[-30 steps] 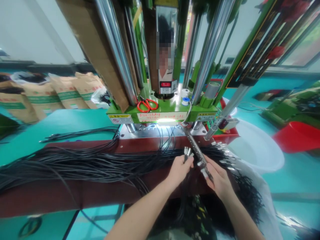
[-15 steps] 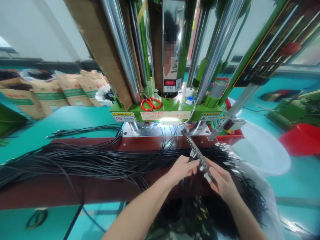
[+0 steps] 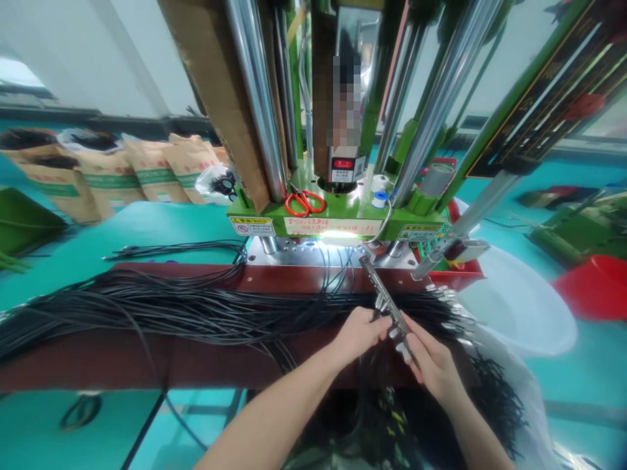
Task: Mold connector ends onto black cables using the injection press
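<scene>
A long, narrow metal bar (image 3: 388, 301) with slots along it slants over the front of the dark red bench. My right hand (image 3: 434, 362) is closed around its near end. Silver and white connectors (image 3: 381, 303) stick out from the bar's left edge. My left hand (image 3: 361, 334) pinches black cables with these connectors, close against the bar; the fingers partly hide the grip. Behind the bar's far end is the green press (image 3: 337, 219), with a lit metal plate (image 3: 294, 254) beneath it and thin cables running out of it.
A thick bundle of black cables (image 3: 161, 307) lies along the bench (image 3: 98, 365). Red-handled scissors (image 3: 304, 203) and a blue-white spool (image 3: 379, 199) rest on the press. To the right are a white basin (image 3: 519, 307) and a red bucket (image 3: 595, 287). Paper sacks (image 3: 110, 176) stand at left.
The whole scene has shifted slightly right in view as the head turned. Both hands keep their hold, and the metal bar is tilted a little differently.
</scene>
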The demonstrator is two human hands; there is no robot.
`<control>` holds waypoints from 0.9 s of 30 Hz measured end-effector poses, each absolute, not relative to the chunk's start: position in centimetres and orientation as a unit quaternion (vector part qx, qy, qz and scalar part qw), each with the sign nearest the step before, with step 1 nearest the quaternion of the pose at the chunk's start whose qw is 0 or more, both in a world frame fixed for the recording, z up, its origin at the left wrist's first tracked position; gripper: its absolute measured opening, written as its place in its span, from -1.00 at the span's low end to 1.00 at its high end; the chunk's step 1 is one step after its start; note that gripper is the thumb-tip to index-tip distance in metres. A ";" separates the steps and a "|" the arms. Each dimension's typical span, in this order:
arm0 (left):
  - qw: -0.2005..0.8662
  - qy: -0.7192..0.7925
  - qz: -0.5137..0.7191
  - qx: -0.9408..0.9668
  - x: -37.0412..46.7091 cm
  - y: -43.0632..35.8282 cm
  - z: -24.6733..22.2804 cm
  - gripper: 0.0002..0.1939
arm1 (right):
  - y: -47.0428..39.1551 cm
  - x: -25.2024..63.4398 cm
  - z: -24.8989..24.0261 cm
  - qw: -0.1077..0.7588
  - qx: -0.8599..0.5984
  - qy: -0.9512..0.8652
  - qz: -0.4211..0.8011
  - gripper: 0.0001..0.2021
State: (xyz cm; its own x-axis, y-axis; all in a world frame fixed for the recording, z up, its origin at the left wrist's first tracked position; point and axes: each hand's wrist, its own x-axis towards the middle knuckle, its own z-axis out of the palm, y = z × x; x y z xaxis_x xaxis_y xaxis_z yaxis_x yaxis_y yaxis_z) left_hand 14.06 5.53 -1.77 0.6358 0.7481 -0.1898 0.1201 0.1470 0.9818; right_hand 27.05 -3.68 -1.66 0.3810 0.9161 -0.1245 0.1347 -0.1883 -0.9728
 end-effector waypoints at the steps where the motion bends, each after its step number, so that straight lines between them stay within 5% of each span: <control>1: 0.640 0.364 0.263 0.624 14.0 5.5 -1.7 -0.62 | -3.6 27.0 -1.6 0.503 -0.662 -0.390 0.395 -0.46; 4: 0.550 0.397 0.360 0.640 13.8 5.6 -1.3 -0.66 | -3.5 27.1 -1.5 0.525 -0.651 -0.350 0.422 -0.45; 8: 0.563 0.416 0.410 0.585 13.6 5.8 -1.1 -0.59 | -3.4 27.3 -1.0 0.553 -0.639 -0.304 0.440 -0.48; 27: 0.679 0.364 0.334 0.544 14.2 6.4 -0.8 -0.67 | -3.3 27.0 -1.1 0.528 -0.652 -0.307 0.450 -0.48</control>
